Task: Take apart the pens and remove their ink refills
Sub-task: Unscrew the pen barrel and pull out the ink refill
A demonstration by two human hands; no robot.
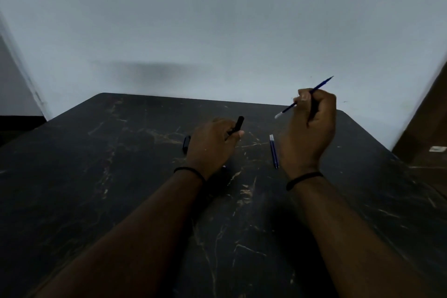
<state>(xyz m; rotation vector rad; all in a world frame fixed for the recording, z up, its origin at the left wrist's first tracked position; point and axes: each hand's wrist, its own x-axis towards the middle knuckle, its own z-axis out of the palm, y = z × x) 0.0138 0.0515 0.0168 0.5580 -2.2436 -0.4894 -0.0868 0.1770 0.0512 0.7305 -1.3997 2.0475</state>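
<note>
My right hand (308,128) is raised above the table and closed around a thin blue ink refill (321,84), whose tip points up and right and whose white end sticks out to the left. My left hand (212,145) grips a black pen barrel (238,123) that pokes out above the thumb. A second blue refill (274,151) lies flat on the table between my hands. A black pen part (186,144) rests on the table just left of my left hand.
The dark marble-patterned table (121,176) fills the lower view, with its far edge against a pale wall (217,19). A brown wooden surface (425,133) stands at the right edge.
</note>
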